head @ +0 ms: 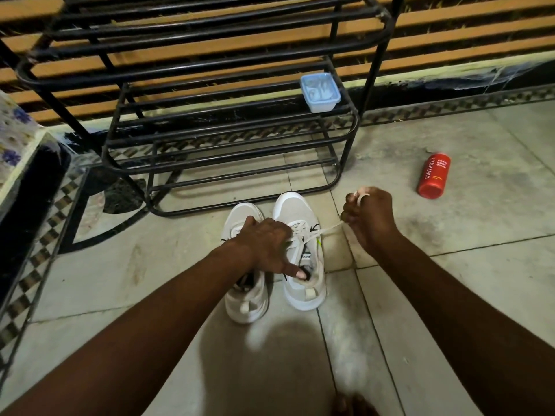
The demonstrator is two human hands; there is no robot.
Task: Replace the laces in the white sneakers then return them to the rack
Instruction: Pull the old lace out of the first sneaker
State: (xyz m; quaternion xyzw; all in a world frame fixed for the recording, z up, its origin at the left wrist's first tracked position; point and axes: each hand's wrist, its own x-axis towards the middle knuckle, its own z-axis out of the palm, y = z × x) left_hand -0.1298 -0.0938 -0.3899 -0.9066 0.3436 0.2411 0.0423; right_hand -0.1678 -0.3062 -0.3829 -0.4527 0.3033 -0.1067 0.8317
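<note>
While the left sneaker (246, 301) and the right sneaker (295, 208) stand side by side on the tiled floor (120, 280) just before the black rack (228, 145), the left hand (264, 238) lies across both, fingers bent down over the lacing and thumb hooked into the right sneaker's collar. The right hand (371, 217), beside that shoe, curls its fingers tight round a white lace (329, 228) running taut from the eyelets and looped over one finger; a pale plastic tub (319, 91) sits on a rack shelf, and a red bottle (434, 175) lies further right
</note>
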